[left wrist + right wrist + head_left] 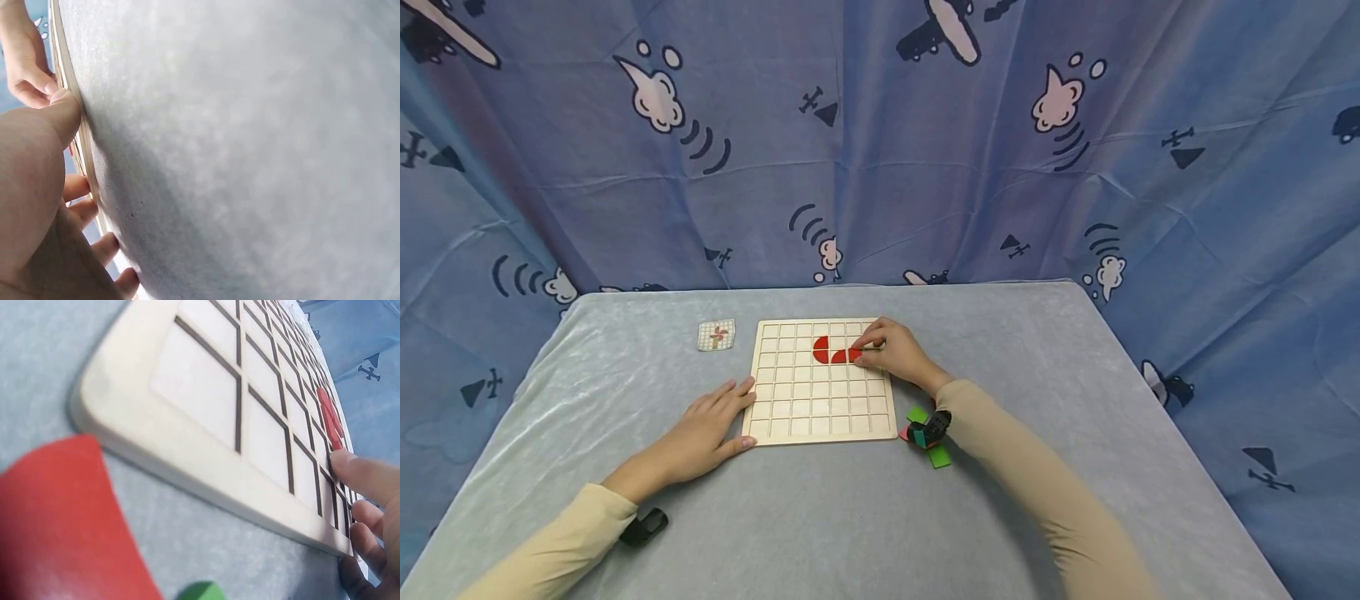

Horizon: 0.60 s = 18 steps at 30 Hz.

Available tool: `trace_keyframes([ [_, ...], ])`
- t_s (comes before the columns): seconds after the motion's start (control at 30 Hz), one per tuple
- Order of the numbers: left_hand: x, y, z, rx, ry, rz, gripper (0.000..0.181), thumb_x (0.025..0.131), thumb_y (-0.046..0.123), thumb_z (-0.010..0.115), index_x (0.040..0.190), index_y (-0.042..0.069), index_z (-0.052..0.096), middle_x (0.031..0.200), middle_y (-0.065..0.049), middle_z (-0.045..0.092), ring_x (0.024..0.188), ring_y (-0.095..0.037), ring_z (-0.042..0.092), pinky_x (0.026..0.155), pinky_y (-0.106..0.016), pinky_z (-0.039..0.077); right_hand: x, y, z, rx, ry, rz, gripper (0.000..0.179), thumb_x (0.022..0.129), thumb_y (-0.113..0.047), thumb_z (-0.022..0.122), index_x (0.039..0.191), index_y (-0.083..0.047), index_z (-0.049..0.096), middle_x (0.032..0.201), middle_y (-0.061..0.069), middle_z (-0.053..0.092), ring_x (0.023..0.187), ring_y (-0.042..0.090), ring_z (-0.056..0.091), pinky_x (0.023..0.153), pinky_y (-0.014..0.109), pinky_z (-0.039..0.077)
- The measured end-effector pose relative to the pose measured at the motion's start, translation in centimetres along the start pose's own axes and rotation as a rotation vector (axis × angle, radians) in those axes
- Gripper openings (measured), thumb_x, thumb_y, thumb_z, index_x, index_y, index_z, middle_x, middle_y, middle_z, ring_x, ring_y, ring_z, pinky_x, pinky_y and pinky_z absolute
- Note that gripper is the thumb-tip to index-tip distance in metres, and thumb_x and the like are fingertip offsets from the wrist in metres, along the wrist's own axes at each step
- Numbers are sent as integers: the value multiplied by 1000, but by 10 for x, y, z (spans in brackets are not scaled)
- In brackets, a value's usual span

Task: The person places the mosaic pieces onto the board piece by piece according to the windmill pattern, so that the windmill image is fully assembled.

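A wooden grid board (822, 440) lies on the cloth-covered table. My left hand (707, 429) rests at its left edge, with fingertips and thumb (65, 119) against the side of the board. Red quarter-round pieces (821, 343) sit in squares of the upper part. Farther right, a second red piece (838, 357) lies beside the one under my right hand (895, 354). That hand pinches this red piece (854, 355) between thumb and fingers, down at the grid. In the right wrist view, the thumb (362, 472) meets the end of the red pieces (329, 412).
A small card (717, 335) with a printed grid and figure lies left of the board. Loose green pieces (938, 456) and a red piece (69, 531) lie by the board's lower right corner, partly under the right wrist camera. A patterned curtain (880, 167) hangs behind the table.
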State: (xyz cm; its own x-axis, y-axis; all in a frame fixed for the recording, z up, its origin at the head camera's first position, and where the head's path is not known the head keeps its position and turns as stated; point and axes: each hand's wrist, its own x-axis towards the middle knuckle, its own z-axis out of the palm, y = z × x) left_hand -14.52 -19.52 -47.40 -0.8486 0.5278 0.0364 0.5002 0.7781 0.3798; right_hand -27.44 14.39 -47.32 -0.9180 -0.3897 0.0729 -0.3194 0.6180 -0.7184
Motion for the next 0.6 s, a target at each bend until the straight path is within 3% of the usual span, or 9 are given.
trace_keyframes([
  [0.4, -2, 2, -3, 7, 25, 12, 65, 97, 37, 61, 147, 0, 41, 162, -18, 29, 147, -46, 28, 113, -66, 29, 2, -2, 0, -1, 6, 20, 21, 82, -19, 81, 103, -15, 80, 106, 5, 61, 91, 18, 54, 80, 28, 44],
  [0.6, -1, 1, -2, -2, 3, -2, 67, 97, 37, 62, 148, 1, 40, 163, -16, 27, 149, -45, 26, 114, -65, 27, 1, 0, 1, 1, 4, 17, 21, 83, -20, 81, 103, -16, 79, 107, 5, 62, 91, 17, 54, 81, 28, 44],
])
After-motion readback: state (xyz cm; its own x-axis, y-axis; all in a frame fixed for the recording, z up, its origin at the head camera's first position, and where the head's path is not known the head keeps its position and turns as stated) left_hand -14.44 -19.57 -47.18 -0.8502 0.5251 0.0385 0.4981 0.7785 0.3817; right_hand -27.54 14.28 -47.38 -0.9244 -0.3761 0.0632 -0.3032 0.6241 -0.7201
